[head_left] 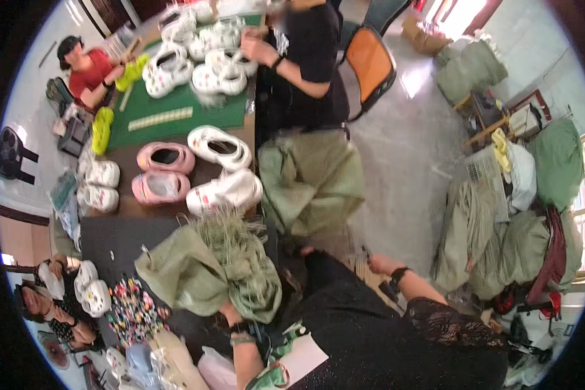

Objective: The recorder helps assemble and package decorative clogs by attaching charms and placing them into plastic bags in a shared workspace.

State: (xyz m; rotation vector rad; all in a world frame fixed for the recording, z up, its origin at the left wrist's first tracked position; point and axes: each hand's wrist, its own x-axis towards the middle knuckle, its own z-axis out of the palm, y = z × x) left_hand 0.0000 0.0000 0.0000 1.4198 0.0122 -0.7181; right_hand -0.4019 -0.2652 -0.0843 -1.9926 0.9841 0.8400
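Observation:
My left hand [229,314] grips a crumpled green woven sack [192,270] with a frayed, stringy edge, above the near end of the table. The sack covers most of that hand's fingers. Off to the right, my right hand [385,265] is closed beside my dark clothing, over the floor. A small dark thing pokes out from its fingers, too blurred to name. Just beyond the sack stand white clogs [224,193] and pink clogs [165,188]. Many colourful small charms [136,311] lie in a heap to the left of my left hand.
Another green sack [312,182] hangs by the table's right side. A co-worker in black [302,65] and an orange-backed chair [370,65] are beyond it. More people sit along the left. White clogs [169,70] crowd a green mat [224,117]. Stuffed sacks [468,240] line the right wall.

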